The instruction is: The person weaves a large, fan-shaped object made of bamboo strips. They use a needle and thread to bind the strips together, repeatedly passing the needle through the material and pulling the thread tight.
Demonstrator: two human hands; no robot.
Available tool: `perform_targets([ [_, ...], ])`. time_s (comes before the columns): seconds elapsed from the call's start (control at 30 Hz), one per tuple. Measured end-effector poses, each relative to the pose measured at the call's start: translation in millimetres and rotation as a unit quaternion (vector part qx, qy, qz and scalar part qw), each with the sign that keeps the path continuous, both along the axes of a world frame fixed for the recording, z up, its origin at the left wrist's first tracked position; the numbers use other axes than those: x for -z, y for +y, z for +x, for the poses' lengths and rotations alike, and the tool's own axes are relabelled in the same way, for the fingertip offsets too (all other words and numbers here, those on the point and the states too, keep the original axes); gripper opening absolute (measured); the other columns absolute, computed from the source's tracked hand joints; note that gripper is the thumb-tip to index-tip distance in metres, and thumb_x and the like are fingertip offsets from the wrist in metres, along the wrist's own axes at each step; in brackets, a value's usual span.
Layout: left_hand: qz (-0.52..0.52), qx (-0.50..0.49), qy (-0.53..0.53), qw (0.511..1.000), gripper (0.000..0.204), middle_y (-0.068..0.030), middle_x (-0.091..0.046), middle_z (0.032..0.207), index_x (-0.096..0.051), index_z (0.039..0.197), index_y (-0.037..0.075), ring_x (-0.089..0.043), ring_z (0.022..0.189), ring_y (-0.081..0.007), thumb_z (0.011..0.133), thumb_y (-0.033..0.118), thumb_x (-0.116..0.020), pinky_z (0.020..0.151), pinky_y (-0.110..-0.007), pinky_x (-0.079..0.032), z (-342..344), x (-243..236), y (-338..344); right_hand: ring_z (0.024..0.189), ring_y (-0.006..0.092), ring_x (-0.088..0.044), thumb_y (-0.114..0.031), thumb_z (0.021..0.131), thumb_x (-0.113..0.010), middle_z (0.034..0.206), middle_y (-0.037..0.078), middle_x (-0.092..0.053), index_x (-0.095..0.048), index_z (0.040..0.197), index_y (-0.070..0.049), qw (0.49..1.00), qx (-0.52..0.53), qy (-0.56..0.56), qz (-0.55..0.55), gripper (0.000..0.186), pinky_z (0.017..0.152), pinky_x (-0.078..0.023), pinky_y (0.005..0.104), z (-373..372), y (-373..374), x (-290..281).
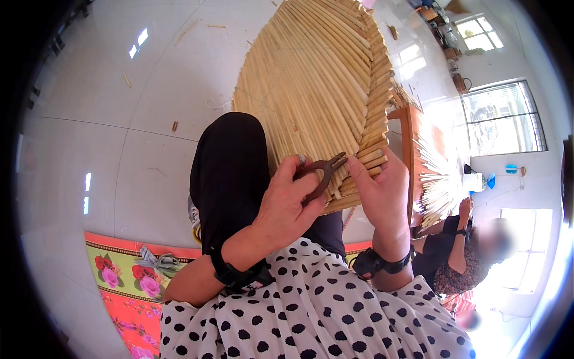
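Note:
A large leaf-shaped panel of straw-coloured stalks leans away from my lap, its slanting rows meeting a band of shorter stalks along the right edge. My left hand is closed around the curved handles of dark pliers. Their short jaws point up and right, against the stalks at the panel's near end. Close beside the jaws, my right hand grips the panel's near right edge, thumb on top of the stalk ends and fingers behind. What the jaws hold, if anything, I cannot make out.
A reddish-brown wooden table stands to the right, with a fan of loose stalks. Another person sits beyond it. A flowered mat lies at the lower left, and stalk scraps dot the tiled floor.

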State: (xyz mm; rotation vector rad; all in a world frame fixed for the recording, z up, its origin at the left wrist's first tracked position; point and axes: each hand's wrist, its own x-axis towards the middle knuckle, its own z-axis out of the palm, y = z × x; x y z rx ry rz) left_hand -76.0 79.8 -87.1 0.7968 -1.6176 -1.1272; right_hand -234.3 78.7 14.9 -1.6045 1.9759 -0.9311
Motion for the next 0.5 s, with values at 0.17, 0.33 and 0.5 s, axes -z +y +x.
perform_targets([
  [0.17,0.013,0.008,-0.033,0.999,0.021,-0.0184,-0.048,0.1,-0.061,0.095,0.002,-0.057,0.086,-0.0369,0.078,0.01,-0.069,0.074,-0.042,-0.051,2.4,-5.2,3.5,0.08,0.0083,-0.066,-0.002,0.086,-0.068,0.092,0.009,-0.072,-0.061,0.108,0.008,0.997,-0.016,-0.037,0.062,0.025,0.068,-0.054,0.0234,13.1,7.5,-13.6],
  [0.33,-0.039,-0.035,-0.006,0.999,0.014,-0.0148,-0.047,0.089,-0.056,0.085,-0.001,-0.053,0.069,-0.0292,0.078,0.005,-0.067,0.061,-0.035,-0.047,-1.8,-4.4,6.7,0.072,0.0099,-0.068,-0.006,0.079,-0.074,0.082,0.01,-0.073,-0.064,0.1,0.005,0.999,-0.023,0.003,0.024,0.026,0.064,-0.054,0.0261,20.0,9.9,-13.9],
  [0.5,-0.053,-0.05,-0.03,0.997,0.021,-0.0163,-0.048,0.093,-0.058,0.089,0.001,-0.057,0.075,-0.0332,0.074,0.008,-0.072,0.064,-0.039,-0.05,-3.6,4.1,7.1,0.066,0.01,-0.067,-0.009,0.08,-0.075,0.076,0.01,-0.072,-0.065,0.097,0.003,0.999,-0.003,-0.05,-0.01,0.023,0.061,-0.053,0.0264,17.3,10.4,-3.3],
])
